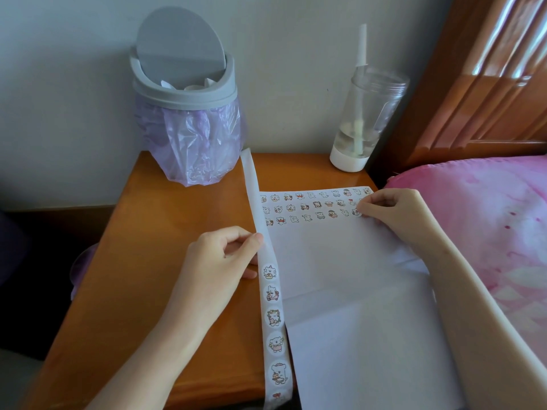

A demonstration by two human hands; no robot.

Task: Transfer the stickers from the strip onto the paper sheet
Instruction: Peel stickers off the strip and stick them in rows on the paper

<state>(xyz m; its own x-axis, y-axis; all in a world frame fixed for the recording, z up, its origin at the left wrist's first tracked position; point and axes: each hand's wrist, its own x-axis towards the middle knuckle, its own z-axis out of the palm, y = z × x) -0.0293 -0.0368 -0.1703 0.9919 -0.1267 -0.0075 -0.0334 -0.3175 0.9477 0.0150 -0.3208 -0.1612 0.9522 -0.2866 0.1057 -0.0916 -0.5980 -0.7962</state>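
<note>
A long white sticker strip [268, 261] runs from the table's back to its front edge, with several round cartoon stickers on its near part. My left hand [222, 258] pinches the strip at its left edge, about midway along. The white paper sheet [349, 291] lies to the right of the strip, with three rows of small stickers across its far end. My right hand [390, 207] pinches a round sticker [356, 213] at the right end of the third row, touching the sheet.
A grey swing-lid bin [183, 93] with a purple liner stands at the back left of the wooden bedside table [148, 261]. A clear bottle [367, 119] with a straw stands at the back right. A pink pillow [488, 220] and wooden headboard are on the right.
</note>
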